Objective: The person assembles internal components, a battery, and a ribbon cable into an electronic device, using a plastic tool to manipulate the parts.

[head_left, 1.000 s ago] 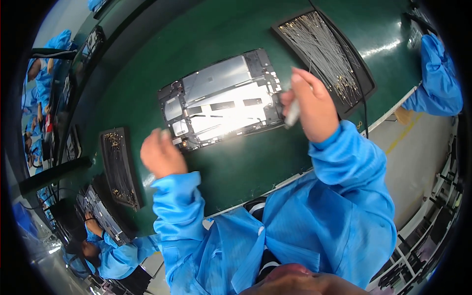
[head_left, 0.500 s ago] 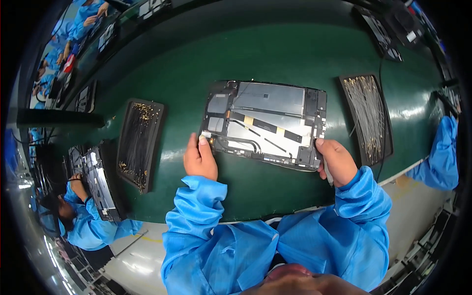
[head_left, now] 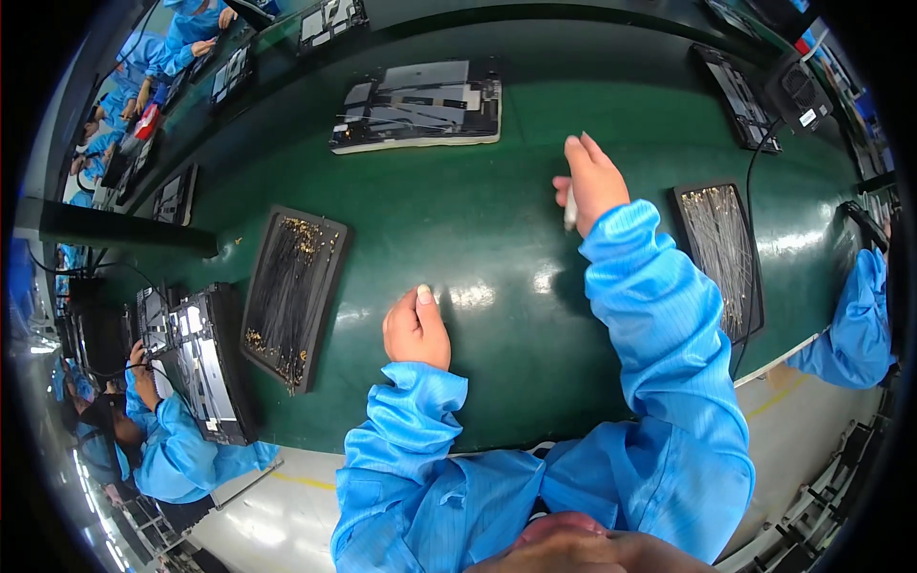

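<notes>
An opened tablet [head_left: 420,107] lies on the far part of the green table, left of centre, its inner parts facing up and its edge blurred. My right hand [head_left: 594,181] is stretched forward over the table, to the right of the tablet and apart from it. A small white pen-like tool [head_left: 570,208] is tucked against its palm, and some fingers point ahead. Closer to me, my left hand [head_left: 417,329] hovers with its fingers curled in and the thumb on top; nothing shows in it. The tablet is out of its reach.
Thin black cables with gold ends fill a dark tray [head_left: 330,286] at left; grey cables fill another tray [head_left: 680,205] at right. More opened tablets [head_left: 735,95] stand around the edges. A co-worker [head_left: 181,439] handles one at far left. A black cord [head_left: 750,210] crosses the right side.
The tablet has moved from between my hands to the far side of the table, and both hands have let go. My right hand has reached forward; my left has closed.
</notes>
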{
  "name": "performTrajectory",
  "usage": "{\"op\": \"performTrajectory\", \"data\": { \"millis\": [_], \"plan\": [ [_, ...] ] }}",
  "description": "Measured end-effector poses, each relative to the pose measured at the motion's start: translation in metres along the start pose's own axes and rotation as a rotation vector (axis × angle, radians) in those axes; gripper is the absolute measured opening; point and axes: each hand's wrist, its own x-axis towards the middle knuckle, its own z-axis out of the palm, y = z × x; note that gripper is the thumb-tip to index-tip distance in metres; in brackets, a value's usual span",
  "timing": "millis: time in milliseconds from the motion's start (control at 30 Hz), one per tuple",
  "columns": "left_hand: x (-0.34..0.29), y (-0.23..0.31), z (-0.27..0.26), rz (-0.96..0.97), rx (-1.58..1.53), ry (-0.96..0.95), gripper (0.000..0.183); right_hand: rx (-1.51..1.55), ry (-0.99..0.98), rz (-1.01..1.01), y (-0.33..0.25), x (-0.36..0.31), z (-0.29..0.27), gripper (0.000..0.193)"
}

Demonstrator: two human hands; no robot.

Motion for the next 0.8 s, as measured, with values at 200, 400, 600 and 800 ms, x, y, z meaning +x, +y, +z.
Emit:
{"op": "performTrajectory", "data": {
  "millis": [200, 400, 600, 800],
  "plan": [
    [0.002, 0.012, -0.007, -0.004, 0.063, -0.048, 0.028, -0.151, 0.056, -0.060, 0.001, -0.032, -0.072, 0.051],
    [0.002, -0.003, -0.001, 0.067, 0.117, -0.031, 0.029, -0.260, 0.126, -0.073, 0.024, -0.077, -0.119, 0.049],
    [-0.003, 0.010, -0.001, 0.125, 0.092, 0.016, 0.030, -0.441, 0.027, -0.198, 0.065, -0.107, -0.131, 0.043],
    [-0.002, -0.004, 0.001, 0.214, 0.097, 0.052, 0.031, -0.458, -0.016, -0.316, 0.076, -0.126, -0.129, 0.041]
  ]
}}
